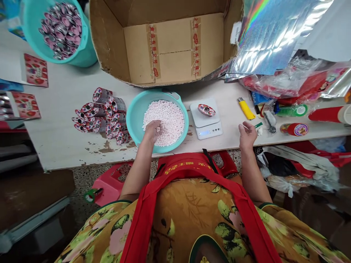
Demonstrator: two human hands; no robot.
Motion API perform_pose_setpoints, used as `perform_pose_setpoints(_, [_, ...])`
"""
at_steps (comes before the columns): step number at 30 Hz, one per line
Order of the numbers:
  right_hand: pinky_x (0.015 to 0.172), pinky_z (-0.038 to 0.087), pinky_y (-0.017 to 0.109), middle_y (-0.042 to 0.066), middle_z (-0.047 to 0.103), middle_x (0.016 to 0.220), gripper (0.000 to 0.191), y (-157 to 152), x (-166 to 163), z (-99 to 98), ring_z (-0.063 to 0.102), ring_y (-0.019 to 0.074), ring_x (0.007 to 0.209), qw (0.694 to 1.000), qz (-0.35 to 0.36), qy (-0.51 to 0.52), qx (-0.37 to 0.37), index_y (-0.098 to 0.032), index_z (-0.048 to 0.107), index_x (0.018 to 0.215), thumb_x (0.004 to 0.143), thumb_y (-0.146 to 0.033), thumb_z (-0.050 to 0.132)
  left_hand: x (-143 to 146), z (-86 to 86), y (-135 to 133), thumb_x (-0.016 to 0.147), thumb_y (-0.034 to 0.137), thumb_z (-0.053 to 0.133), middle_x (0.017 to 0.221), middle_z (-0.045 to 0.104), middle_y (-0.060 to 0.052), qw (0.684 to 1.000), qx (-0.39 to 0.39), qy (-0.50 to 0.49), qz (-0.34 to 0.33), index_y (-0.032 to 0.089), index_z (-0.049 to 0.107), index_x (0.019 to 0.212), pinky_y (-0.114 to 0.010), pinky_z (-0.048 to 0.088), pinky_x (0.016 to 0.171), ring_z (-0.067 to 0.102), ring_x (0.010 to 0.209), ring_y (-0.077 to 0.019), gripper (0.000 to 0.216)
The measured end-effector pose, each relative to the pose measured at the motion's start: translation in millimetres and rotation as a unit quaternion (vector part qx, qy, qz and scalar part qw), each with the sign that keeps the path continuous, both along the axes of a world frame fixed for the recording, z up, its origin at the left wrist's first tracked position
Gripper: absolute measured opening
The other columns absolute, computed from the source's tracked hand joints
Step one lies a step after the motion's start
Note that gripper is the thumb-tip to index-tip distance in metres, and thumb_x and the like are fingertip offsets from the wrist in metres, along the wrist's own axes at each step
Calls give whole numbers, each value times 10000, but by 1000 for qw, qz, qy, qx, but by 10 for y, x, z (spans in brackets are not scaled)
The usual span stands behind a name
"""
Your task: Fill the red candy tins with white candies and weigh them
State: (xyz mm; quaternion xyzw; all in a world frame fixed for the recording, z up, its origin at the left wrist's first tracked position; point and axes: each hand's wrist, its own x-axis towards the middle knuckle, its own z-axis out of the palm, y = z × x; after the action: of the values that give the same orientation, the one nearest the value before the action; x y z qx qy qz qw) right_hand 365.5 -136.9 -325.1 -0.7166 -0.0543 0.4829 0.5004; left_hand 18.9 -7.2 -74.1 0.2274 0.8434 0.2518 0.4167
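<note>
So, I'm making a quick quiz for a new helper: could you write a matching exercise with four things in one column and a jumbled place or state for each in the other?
1. Left hand
2. Right hand
3. Scale
4. Cardboard box

A. Bears a red-patterned container
B. Open, beyond the turquoise basin
C. Inside the basin, at the pale pellets
D. Right of the scale

Pairs: 1-C; 2-D; 3-A; 4-B

Left hand (154, 130) at pale pellets (171, 122) (turquoise basin (135, 118)); right hand (248, 136) near yellow tool (246, 109).
</note>
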Motion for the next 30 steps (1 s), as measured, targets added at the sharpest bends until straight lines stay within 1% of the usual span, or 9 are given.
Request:
perform_pose_setpoints(6, [897, 570, 423, 96, 717, 1067, 552, -139, -105, -17, 675, 185, 893, 999, -17, 46, -11, -151, 685, 1061, 637, -495, 764, 39, -6, -22, 700, 185, 693, 654, 642, -4, 977, 6, 103, -188, 161, 658, 845, -213, 444, 521, 597, 560, -124, 150])
perform_pose_setpoints(11, [849, 587, 396, 72, 714, 1032, 540, -174, -153, -1, 676, 178, 893, 998, -15, 58, -6, -158, 690, 1049, 638, -502, 753, 48, 20, -5, 693, 203, 716, 618, 614, 6, 959, 7, 140, -245, 169, 683, 822, -212, 428, 518, 586, 562, -131, 138])
perform_pose_setpoints(16, [858, 576, 367, 68, 714, 1019, 526, -227, -151, -17, 672, 159, 882, 996, -25, 82, -12, -153, 701, 1034, 629, -482, 767, 119, 48, -3, 698, 141, 726, 628, 632, 5, 962, -3, 140, -234, 162, 676, 828, -210, 452, 523, 601, 542, -124, 141])
perform_pose_setpoints(21, [825, 573, 351, 66, 714, 1011, 512, -284, -161, -56, 663, 153, 858, 994, -23, 101, -23, -155, 704, 1030, 628, -465, 775, 211, 83, 24, 722, 144, 731, 626, 613, -4, 991, -1, 56, -122, 157, 592, 759, -180, 388, 468, 560, 511, -94, 145])
perform_pose_setpoints(24, [844, 571, 363, 62, 719, 1000, 517, -296, -171, -75, 662, 158, 865, 993, -29, 111, -20, -157, 708, 1021, 613, -464, 789, 375, 94, 95, 724, 169, 750, 647, 609, -24, 994, -7, 20, -111, 143, 597, 730, -185, 410, 499, 572, 549, -95, 155])
perform_pose_setpoints(25, [853, 570, 368, 61, 720, 991, 516, -295, -173, -78, 662, 158, 863, 993, -32, 111, -18, -156, 709, 1017, 611, -463, 791, 469, 78, 136, 724, 171, 756, 666, 623, -35, 991, -5, 11, -130, 136, 620, 740, -191, 418, 514, 582, 565, -99, 142])
perform_pose_setpoints(27, [871, 568, 380, 63, 723, 987, 514, -292, -174, -82, 662, 160, 859, 993, -37, 111, -13, -153, 712, 1013, 611, -463, 793, 722, -5, 247, 740, 172, 746, 681, 641, -47, 976, 3, 1, -218, 131, 664, 753, -212, 430, 540, 592, 580, -113, 93])
perform_pose_setpoints(28, [880, 567, 386, 64, 725, 989, 513, -294, -174, -83, 663, 161, 858, 993, -40, 112, -12, -152, 715, 1010, 610, -462, 796, 875, -75, 316, 752, 162, 728, 669, 638, -43, 959, 6, 8, -284, 135, 677, 749, -228, 431, 551, 586, 575, -122, 59])
perform_pose_setpoints(30, [898, 566, 400, 64, 727, 993, 511, -309, -168, -88, 666, 163, 858, 992, -46, 115, -11, -152, 720, 1007, 606, -458, 802, 1200, -258, 459, 768, 117, 681, 655, 621, -30, 901, 13, 65, -428, 152, 687, 724, -261, 430, 586, 568, 579, -139, 57])
